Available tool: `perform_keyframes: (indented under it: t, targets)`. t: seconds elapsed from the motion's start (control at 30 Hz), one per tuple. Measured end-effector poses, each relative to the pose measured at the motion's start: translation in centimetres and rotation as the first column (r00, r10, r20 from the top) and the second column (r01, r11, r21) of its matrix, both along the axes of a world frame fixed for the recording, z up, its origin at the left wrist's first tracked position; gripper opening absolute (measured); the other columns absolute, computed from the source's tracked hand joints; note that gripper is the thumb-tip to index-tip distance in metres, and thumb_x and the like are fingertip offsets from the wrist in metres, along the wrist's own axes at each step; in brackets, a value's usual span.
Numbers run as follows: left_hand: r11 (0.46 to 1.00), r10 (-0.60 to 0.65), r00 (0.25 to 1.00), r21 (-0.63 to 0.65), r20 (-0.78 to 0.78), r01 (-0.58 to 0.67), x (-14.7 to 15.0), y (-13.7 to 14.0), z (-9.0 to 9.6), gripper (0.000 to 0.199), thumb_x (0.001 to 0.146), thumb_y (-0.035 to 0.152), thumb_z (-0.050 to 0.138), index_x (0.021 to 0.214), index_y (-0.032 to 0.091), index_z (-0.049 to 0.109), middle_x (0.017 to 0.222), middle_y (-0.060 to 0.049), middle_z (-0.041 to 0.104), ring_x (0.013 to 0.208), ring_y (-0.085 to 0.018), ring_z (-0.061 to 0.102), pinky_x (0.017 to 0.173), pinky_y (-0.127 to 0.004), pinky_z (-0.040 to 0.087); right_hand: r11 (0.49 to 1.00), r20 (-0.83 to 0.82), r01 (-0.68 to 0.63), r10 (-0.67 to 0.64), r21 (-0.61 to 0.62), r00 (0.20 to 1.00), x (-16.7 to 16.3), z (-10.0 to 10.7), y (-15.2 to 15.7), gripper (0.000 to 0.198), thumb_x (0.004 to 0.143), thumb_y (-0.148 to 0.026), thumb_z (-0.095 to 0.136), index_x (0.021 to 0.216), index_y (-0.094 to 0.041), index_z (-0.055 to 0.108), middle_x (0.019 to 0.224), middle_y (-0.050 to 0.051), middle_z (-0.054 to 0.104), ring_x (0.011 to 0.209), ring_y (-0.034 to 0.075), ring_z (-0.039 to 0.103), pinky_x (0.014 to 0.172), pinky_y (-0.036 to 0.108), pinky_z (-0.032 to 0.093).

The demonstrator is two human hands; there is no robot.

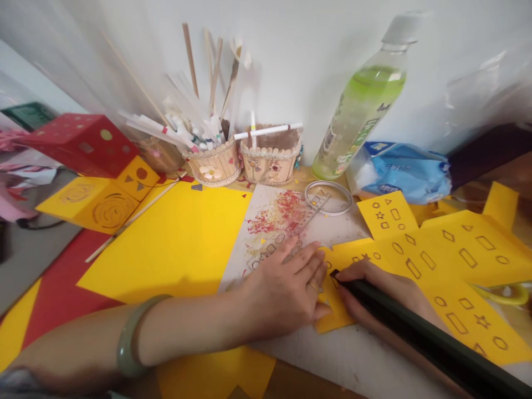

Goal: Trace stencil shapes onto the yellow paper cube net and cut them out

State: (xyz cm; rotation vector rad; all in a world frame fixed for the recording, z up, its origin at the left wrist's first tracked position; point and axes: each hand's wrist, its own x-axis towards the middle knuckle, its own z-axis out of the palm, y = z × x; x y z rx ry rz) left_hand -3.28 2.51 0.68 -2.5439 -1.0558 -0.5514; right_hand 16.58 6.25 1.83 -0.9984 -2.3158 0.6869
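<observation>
My right hand point(386, 288) grips a thick black pen point(399, 305), its tip down on a tab of a yellow paper cutout point(453, 249). Drawn outlines of circles, stars, rectangles and diamonds cover this cutout. My left hand point(286, 288) lies flat with fingers stretched over the cutout's left edge. Under its fingers is a clear stencil ruler point(310, 219) with shape openings, partly hidden. A grey, colour-smeared board point(233, 271) lies beneath.
Yellow sheets point(178, 238) spread left, beside red paper point(62, 293) and a wooden stick point(137, 216). Decorated red point(83, 144) and yellow boxes point(95, 202) stand far left. Behind are a pen basket point(214, 163), tape roll point(328, 198), drink bottle point(361, 105) and blue tissue pack point(403, 172).
</observation>
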Motion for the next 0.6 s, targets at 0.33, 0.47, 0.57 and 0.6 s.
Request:
perform_keyframes:
  t: [0.33,0.47,0.57,0.6]
  targets:
    - [0.999,0.031,0.999,-0.023,0.015,-0.031,-0.14,-0.02,0.14,0.046,0.093,0.046,0.047,0.11,0.007,0.066,0.117,-0.011,0.066,0.116,-0.03,0.055,0.099,-0.047,0.039,0.994,0.03,-0.109,0.109,0.005,0.994,0.06,0.36,0.31,0.013,0.077,-0.012,0.053,0.077,-0.025,0.05,0.058,-0.006,0.058,0.044,0.011,0.056,0.044,0.022,0.044]
    - [0.999,0.04,0.999,-0.016,0.023,-0.04,-0.11,0.0,0.21,0.046,0.095,0.046,0.044,0.109,0.008,0.067,0.117,-0.01,0.066,0.115,-0.029,0.056,0.099,-0.046,0.039,0.993,0.02,-0.117,0.118,-0.02,0.993,0.11,0.49,0.26,0.014,0.075,-0.012,0.053,0.074,-0.026,0.048,0.055,-0.006,0.054,0.041,0.011,0.052,0.04,0.023,0.04]
    - [0.999,0.039,0.999,-0.01,0.018,-0.038,-0.09,0.0,0.2,0.046,0.096,0.046,0.042,0.108,0.009,0.067,0.116,-0.01,0.066,0.114,-0.029,0.056,0.099,-0.046,0.039,0.991,0.024,-0.127,0.127,-0.031,0.992,0.17,0.59,0.26,0.016,0.073,-0.011,0.054,0.074,-0.026,0.048,0.054,-0.006,0.053,0.041,0.011,0.052,0.04,0.023,0.04]
    - [0.999,0.039,0.999,-0.009,0.019,-0.039,-0.08,0.0,0.19,0.046,0.096,0.045,0.041,0.108,0.009,0.067,0.116,-0.01,0.066,0.114,-0.029,0.056,0.099,-0.046,0.039,0.991,0.022,-0.135,0.135,-0.027,0.991,0.18,0.61,0.28,0.016,0.073,-0.011,0.055,0.074,-0.026,0.048,0.055,-0.006,0.054,0.041,0.011,0.053,0.04,0.023,0.04]
